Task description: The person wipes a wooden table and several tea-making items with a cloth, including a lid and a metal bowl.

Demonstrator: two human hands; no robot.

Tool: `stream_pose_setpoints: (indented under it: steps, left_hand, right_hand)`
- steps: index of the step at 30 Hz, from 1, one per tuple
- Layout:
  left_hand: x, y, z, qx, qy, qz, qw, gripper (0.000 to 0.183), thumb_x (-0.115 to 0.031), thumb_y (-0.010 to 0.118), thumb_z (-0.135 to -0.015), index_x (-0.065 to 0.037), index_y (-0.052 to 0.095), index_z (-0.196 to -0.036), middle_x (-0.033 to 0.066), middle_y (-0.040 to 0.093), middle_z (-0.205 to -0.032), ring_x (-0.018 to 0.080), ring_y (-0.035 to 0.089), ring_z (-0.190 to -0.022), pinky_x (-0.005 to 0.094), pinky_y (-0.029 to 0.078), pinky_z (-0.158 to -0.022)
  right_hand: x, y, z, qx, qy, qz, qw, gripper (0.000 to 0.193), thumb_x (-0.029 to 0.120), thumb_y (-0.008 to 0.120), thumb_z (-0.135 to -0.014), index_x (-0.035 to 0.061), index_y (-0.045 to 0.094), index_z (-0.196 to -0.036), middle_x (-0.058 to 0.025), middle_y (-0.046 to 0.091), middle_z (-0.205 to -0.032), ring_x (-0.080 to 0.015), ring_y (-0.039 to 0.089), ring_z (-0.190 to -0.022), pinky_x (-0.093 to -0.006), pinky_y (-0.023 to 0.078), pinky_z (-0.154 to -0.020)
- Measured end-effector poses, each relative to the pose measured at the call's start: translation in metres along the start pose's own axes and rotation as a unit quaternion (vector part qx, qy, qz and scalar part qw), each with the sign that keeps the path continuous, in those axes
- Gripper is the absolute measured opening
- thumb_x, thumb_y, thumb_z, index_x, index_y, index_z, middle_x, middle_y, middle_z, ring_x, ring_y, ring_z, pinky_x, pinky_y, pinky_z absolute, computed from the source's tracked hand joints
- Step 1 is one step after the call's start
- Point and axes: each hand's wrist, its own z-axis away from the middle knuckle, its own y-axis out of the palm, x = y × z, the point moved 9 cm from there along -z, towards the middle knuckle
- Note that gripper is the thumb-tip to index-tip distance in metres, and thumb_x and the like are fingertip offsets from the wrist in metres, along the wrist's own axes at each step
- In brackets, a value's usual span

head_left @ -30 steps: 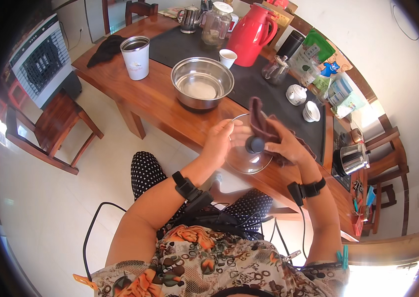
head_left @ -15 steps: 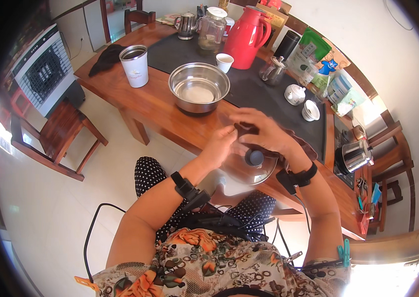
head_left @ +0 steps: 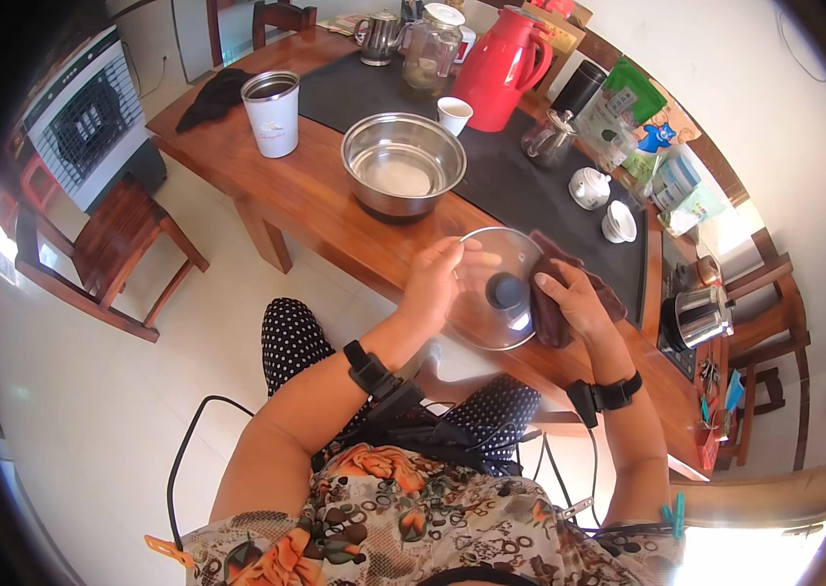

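Tilted up at the table's near edge is a round glass pot lid (head_left: 476, 303) with a metal rim and a dark knob. My left hand (head_left: 434, 285) grips the lid's left rim, its fingers partly seen through the glass. In my right hand (head_left: 574, 297) is a bunched dark brown cloth (head_left: 550, 317), pressed against the lid's right edge. Beyond the lid, to the left, a shiny steel pot (head_left: 403, 166) stands uncovered on the table.
A white tumbler (head_left: 271, 115) stands left of the pot. Behind are a paper cup (head_left: 453, 115), a red thermos jug (head_left: 501, 70) and a glass jar (head_left: 431, 49). White teaware (head_left: 590, 188) and a moka pot (head_left: 696, 317) stand to the right. A wooden chair (head_left: 110, 244) is at left.
My right hand has moved from across the lid's top to its right edge with the cloth. The lid now tilts up more, and my left hand is still on its rim.
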Motion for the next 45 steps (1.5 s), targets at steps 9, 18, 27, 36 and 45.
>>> stream_pose_setpoints:
  steps: [9, 18, 27, 36, 45]
  left_hand:
    - [0.007, 0.016, -0.001, 0.109, -0.095, -0.050, 0.988, 0.023, -0.021, 0.052, -0.102, -0.001, 0.060, -0.111, 0.0168, 0.070, -0.105, 0.0225, 0.070, -0.092, 0.0345, 0.057, -0.079]
    - [0.007, 0.022, 0.005, 0.144, -0.098, -0.125, 0.977, 0.023, -0.020, 0.054, -0.101, -0.001, 0.059, -0.113, 0.0127, 0.070, -0.101, 0.0185, 0.069, -0.086, 0.0311, 0.055, -0.073]
    - [0.005, 0.007, -0.001, 0.064, -0.020, -0.070, 0.995, 0.025, -0.024, 0.053, -0.102, -0.001, 0.059, -0.109, 0.0130, 0.070, -0.098, 0.0196, 0.069, -0.085, 0.0308, 0.053, -0.074]
    - [-0.005, 0.005, -0.003, 0.052, -0.005, 0.017, 0.999, 0.022, -0.022, 0.054, -0.101, -0.002, 0.058, -0.109, 0.0147, 0.070, -0.101, 0.0212, 0.069, -0.087, 0.0307, 0.054, -0.076]
    - [0.004, 0.022, 0.004, 0.153, -0.087, -0.109, 0.978, 0.019, -0.010, 0.061, -0.094, 0.000, 0.060, -0.111, 0.0118, 0.068, -0.103, 0.0203, 0.069, -0.088, 0.0332, 0.058, -0.079]
  right_hand:
    - [0.025, 0.002, -0.008, 0.096, 0.015, -0.040, 0.995, 0.021, 0.018, 0.066, -0.094, 0.0005, 0.064, -0.105, -0.0001, 0.064, -0.091, -0.0073, 0.057, -0.083, -0.0236, 0.049, -0.075]
    - [0.090, 0.081, -0.035, 0.280, -0.100, 0.344, 0.891, 0.033, 0.023, 0.072, -0.082, -0.0026, 0.063, -0.100, -0.0057, 0.056, -0.085, -0.0131, 0.050, -0.083, -0.0307, 0.045, -0.076]
    - [0.033, 0.024, -0.019, 0.116, 0.023, -0.009, 0.993, 0.025, 0.017, 0.069, -0.090, -0.0024, 0.064, -0.105, -0.0040, 0.064, -0.097, -0.0129, 0.060, -0.091, -0.0269, 0.050, -0.083]
    - [0.026, -0.003, 0.008, 0.080, -0.018, -0.048, 0.995, 0.017, 0.014, 0.066, -0.093, 0.0022, 0.062, -0.105, -0.0008, 0.064, -0.093, -0.0086, 0.058, -0.083, -0.0246, 0.049, -0.076]
    - [0.095, 0.035, -0.018, 0.215, -0.087, 0.256, 0.938, 0.023, 0.017, 0.072, -0.081, 0.0004, 0.059, -0.092, -0.0013, 0.058, -0.086, -0.0105, 0.053, -0.082, -0.0287, 0.045, -0.075]
